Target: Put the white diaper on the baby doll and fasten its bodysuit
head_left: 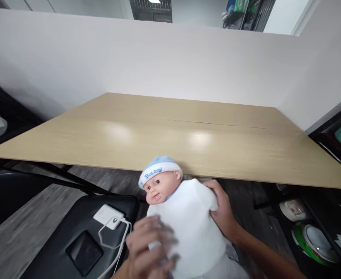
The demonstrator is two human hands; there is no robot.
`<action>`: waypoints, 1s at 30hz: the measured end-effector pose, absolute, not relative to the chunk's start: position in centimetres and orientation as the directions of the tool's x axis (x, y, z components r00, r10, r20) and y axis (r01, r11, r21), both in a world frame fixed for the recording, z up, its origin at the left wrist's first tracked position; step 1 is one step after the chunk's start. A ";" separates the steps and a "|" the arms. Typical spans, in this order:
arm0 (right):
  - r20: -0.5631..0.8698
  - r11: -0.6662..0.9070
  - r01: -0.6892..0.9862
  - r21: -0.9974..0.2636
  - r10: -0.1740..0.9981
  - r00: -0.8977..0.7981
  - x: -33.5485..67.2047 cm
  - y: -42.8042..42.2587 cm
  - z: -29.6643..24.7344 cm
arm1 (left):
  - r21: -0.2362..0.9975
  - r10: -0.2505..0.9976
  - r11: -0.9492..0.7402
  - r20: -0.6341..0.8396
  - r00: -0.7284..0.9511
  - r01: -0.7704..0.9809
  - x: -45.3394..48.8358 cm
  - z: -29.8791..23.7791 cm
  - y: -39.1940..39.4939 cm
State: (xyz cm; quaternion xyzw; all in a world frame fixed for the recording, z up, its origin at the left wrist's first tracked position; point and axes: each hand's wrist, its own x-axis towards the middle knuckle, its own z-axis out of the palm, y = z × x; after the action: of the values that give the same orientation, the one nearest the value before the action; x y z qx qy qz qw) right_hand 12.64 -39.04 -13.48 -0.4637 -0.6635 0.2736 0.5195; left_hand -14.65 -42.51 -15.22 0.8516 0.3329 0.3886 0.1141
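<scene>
A: While a plain white wall [170, 58] closes off the back, what is the largest thing before it?

B: A broad, pale wood-coloured rectangular table [159, 135], its far edge along the wall. Lower than its near edge, toward the left corner, is a black padded chair seat [51, 248]. Under the near right corner stands a dark shelf frame [323, 228] with a round, green-rimmed container [316, 244].

A: And the doll?

B: The smooth-faced doll in white cloth [188, 228] is just before the middle of the table's near edge. Its tilted head overlaps that edge from here; I can't tell whether they touch.

A: How are the hands?

B: The right hand [223, 213] has its thumb and fingers closed on the cloth at the doll's upper arm. The left hand [147, 244] is blurred, fingers curled, and blocks part of the doll's front; I can't tell whether it grips anything.

A: What's on the seat?

B: A glossy black rectangular phone [84, 253] near the middle, and a flat white power bank [105, 215] toward the far right corner. A white cable [120, 251] loops from it along the right edge.

A: Any writing?

B: "Baby", in blue, across the white brim of the doll's soft blue cap [160, 170]. The power bank's small dark mark is too tiny to read.
</scene>
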 end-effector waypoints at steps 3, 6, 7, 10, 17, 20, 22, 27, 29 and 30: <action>0.425 0.384 0.221 -0.896 0.887 0.180 13.6 -39.5 -13.9 | 0.445 0.661 -0.715 0.682 0.313 0.539 -16.4 -15.1 -40.1; 0.363 0.306 0.210 -0.928 0.866 0.344 14.9 -38.2 -14.0 | 0.529 0.757 -0.646 0.535 0.374 0.551 -16.1 -13.8 -36.8; 0.342 0.276 0.220 -0.936 0.863 0.373 15.4 -37.4 -13.9 | 0.562 0.786 -0.618 0.469 0.403 0.550 -15.8 -13.2 -35.6; 0.319 0.201 0.323 -0.925 0.873 0.370 18.0 -34.7 -13.1 | 0.648 0.843 -0.521 0.291 0.452 0.556 -14.3 -11.8 -31.7; 0.494 0.252 0.862 -0.441 0.870 -0.001 24.6 -32.0 -10.4 | 0.650 0.801 -0.549 0.229 0.553 0.525 -12.9 -9.5 -24.4; 0.473 0.220 0.917 -0.333 0.880 -0.039 25.8 -32.2 -11.3 | 0.615 0.773 -0.586 0.229 0.592 0.527 -12.6 -9.3 -23.0; 0.465 0.205 0.932 -0.299 0.884 -0.045 26.4 -32.3 -12.2 | 0.579 0.754 -0.615 0.231 0.615 0.536 -12.5 -9.5 -22.4; 0.496 0.226 0.943 -0.245 0.865 -0.078 28.0 -32.4 -14.0 | 0.416 0.733 -0.673 0.264 0.627 0.612 -13.0 -10.6 -21.5; 0.502 0.227 0.947 -0.226 0.860 -0.087 28.4 -32.3 -14.5 | 0.343 0.733 -0.679 0.285 0.617 0.649 -13.4 -11.0 -21.2; 0.501 0.224 0.950 -0.217 0.861 -0.089 28.5 -32.2 -14.7 | 0.308 0.734 -0.679 0.298 0.610 0.666 -13.7 -11.2 -21.0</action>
State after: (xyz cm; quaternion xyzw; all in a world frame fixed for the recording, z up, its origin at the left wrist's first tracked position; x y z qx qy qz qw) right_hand 28.52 -32.16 -14.71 -0.6174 -0.7333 -0.0817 0.2729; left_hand -13.67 -20.99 -11.21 0.8935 0.3917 0.2034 0.0833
